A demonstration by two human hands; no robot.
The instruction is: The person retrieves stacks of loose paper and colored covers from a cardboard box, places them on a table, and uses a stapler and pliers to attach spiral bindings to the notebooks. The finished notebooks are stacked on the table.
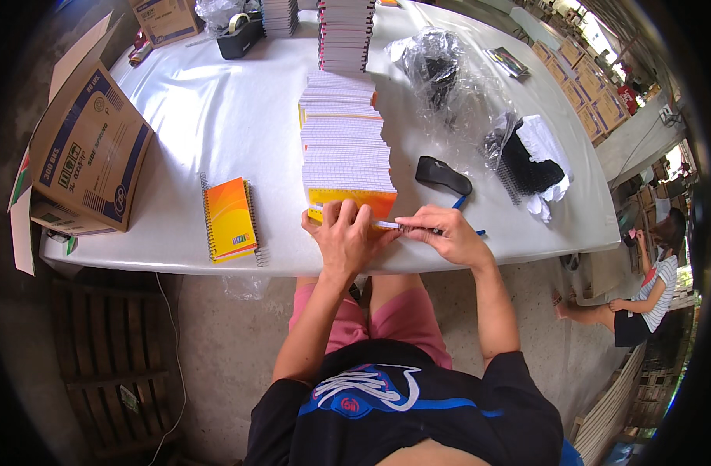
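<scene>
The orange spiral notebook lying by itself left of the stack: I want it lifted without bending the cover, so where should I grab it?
Grip the orange spiral notebook by its bare bottom edge, coming from the near table edge. Wire coils run down both long sides, and it lies flat, apart from other things.

Black tee w/ blue-white chest graphic, pink shorts, bare forearms.

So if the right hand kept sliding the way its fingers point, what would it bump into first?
The right hand points left along the table edge, so it would probably meet the left hand first, pressed on the orange notebook at the front of the fanned row. They look nearly touching already.
</scene>
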